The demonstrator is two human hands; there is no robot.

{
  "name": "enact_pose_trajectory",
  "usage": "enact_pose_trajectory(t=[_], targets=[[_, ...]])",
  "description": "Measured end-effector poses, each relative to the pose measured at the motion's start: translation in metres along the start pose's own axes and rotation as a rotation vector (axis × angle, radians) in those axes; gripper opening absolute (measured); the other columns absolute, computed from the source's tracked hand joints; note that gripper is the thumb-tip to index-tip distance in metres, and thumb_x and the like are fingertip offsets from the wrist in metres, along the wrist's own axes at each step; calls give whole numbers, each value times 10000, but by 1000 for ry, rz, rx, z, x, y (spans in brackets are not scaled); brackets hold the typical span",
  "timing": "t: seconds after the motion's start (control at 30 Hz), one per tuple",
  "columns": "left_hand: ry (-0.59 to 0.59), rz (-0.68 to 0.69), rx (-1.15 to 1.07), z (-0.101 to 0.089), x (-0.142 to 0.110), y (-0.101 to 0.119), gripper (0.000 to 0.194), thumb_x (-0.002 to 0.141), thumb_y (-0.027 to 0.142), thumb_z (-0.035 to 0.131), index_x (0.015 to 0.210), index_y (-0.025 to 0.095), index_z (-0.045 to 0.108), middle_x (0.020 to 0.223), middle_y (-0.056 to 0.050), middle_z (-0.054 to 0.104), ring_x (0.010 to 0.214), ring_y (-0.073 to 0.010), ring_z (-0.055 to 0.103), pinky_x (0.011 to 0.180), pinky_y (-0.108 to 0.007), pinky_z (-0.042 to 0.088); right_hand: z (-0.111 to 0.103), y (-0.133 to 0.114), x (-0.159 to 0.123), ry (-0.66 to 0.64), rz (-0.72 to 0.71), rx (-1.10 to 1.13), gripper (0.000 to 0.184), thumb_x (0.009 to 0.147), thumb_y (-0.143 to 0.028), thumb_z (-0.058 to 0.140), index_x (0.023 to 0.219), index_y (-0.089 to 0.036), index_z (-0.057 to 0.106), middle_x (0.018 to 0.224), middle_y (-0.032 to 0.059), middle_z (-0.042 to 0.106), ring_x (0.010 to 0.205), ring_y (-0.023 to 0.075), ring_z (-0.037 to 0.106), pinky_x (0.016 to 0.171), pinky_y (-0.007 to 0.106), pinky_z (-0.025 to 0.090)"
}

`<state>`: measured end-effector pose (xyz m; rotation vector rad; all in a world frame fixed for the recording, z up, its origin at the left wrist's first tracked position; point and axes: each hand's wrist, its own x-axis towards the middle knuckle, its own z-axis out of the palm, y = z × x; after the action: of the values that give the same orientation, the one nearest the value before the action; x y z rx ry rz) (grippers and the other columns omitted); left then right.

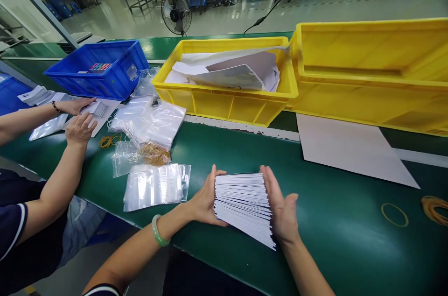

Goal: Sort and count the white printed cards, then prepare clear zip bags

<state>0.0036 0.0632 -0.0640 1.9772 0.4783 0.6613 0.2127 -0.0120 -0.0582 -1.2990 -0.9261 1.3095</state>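
Note:
A thick stack of white cards (243,202) stands on edge on the green table (332,221), squeezed between my two palms. My left hand (205,200), with a green bangle at the wrist, presses the stack's left side, fingers wrapped against it. My right hand (282,207) presses the right side with fingers straight. A clear zip bag (157,186) lies flat just left of my left hand.
A yellow crate (227,100) with white sheets and a second yellow crate (371,76) stand behind. A white sheet (350,146), rubber bands (394,214) and a bag of rubber bands (154,153) lie about. A co-worker's hands (79,118) work at the left by a blue crate (101,69).

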Motion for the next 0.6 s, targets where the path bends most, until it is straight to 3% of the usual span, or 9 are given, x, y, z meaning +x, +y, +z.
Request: enact_pose_trajectory(t=[0.1,0.23,0.37,0.5,0.6], targets=[[-3,1,24,0,-2,-5,1498,576,455,858,1430,221,-350,1499,-252,147,1397,-439,222,1096,-573,287,9,-4,0,79,-43,68,742,906,-648,-54,1555,-289,-37,1630,-61,-6,1486,172,-5,1209,405,107],[8,18,33,1,-2,-10,1513,557,554,844,1418,248,-362,1501,-253,107,1398,-438,219,1061,-599,323,16,-2,4,77,-49,97,718,918,-661,-7,1553,-334,65,1627,-72,59,1488,199,44,1188,444,200],[34,26,37,4,1,-9,1443,605,499,828,1440,246,-320,1425,-215,252,1334,-394,333,1049,-585,350,10,4,11,68,-75,57,768,897,-694,-9,1550,-315,133,1626,-48,97,1488,222,56,1193,474,164],[104,-9,37,8,4,-5,1365,651,425,800,1455,238,-287,1328,-171,361,1241,-340,428,1039,-567,368,-4,-13,-3,56,-145,-180,747,908,-659,-46,1556,-310,78,1627,-33,90,1483,255,77,1177,524,196],[112,-9,56,9,4,-6,1409,612,425,816,1447,230,-304,1330,-174,355,1241,-348,427,1037,-571,371,4,-37,-22,102,-365,-635,784,905,-714,133,1560,-300,17,1631,-8,4,1477,339,38,1163,601,141]])
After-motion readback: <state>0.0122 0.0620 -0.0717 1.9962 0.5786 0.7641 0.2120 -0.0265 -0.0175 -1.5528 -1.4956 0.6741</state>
